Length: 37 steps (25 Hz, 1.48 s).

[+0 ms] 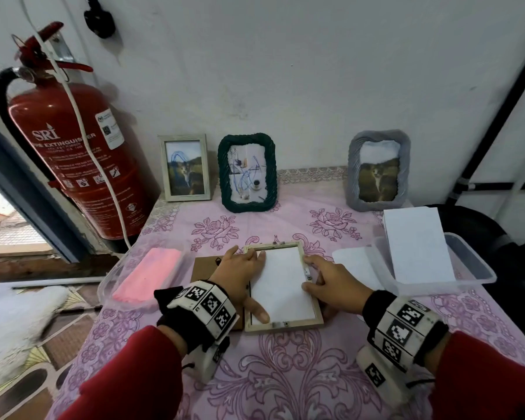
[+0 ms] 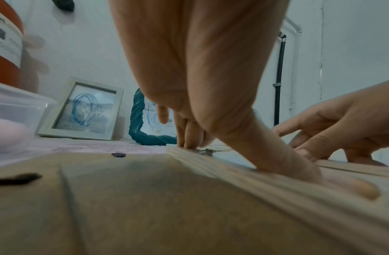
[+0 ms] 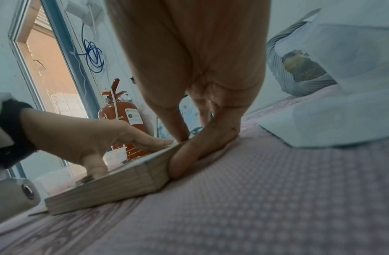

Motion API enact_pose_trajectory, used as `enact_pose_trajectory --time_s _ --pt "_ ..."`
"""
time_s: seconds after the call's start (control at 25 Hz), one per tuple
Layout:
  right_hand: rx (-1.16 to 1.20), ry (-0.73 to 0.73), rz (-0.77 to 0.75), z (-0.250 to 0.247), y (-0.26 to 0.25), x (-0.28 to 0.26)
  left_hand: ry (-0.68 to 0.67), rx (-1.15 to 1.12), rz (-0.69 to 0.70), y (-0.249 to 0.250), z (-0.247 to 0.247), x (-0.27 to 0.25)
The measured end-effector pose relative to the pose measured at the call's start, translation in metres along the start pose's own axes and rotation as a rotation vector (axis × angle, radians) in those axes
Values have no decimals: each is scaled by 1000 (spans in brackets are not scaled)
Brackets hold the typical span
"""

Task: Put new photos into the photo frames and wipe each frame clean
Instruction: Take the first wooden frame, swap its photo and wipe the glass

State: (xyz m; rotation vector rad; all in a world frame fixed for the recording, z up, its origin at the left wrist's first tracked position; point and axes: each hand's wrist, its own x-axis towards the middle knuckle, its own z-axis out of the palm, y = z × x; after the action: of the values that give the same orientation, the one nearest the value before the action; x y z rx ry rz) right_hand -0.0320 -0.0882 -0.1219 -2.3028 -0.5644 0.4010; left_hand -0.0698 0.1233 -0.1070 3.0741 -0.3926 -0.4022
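A light wooden frame lies face down at the middle of the table, with a white photo set in its back. My left hand rests on its left side: straight fingers touch the far-left corner and the thumb presses the photo's near-left corner. My right hand touches the right rail, thumb on the photo's edge, fingers lying along the frame's outer side. The brown backing board lies under my left palm, left of the frame.
Three picture frames stand at the wall: pale wood, dark green woven, grey woven. A clear tub with a pink cloth sits left. Another tub with white photos is right, a loose sheet beside it. A fire extinguisher stands far left.
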Motion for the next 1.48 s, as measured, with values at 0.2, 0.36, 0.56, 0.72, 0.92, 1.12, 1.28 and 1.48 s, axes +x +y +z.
enact_pose_trajectory --time_s 0.2,0.36,0.56,0.72,0.92,1.12,1.28,1.48 --pt "4 5 -17 1 0 0 47 -48 2 -1 3 -4" --pt "0 -2 -20 1 0 1 91 -283 -20 1 2 -12" --pt "-29 -10 -17 0 -2 0 267 -823 -128 8 7 -22" --pt "-36 -16 -19 -1 -4 -3 482 -1076 -215 18 15 -23" --pt "-31 -20 11 -1 -5 -3 551 -1237 -287 17 18 -23" --pt "85 -164 93 -14 -16 -18 717 -1315 -265 14 2 -28" --pt "-157 139 -85 -48 -21 -33 714 -1405 -205 27 -7 -26" --pt "-262 417 40 -87 3 -50 621 -1461 -150 58 -6 -7"
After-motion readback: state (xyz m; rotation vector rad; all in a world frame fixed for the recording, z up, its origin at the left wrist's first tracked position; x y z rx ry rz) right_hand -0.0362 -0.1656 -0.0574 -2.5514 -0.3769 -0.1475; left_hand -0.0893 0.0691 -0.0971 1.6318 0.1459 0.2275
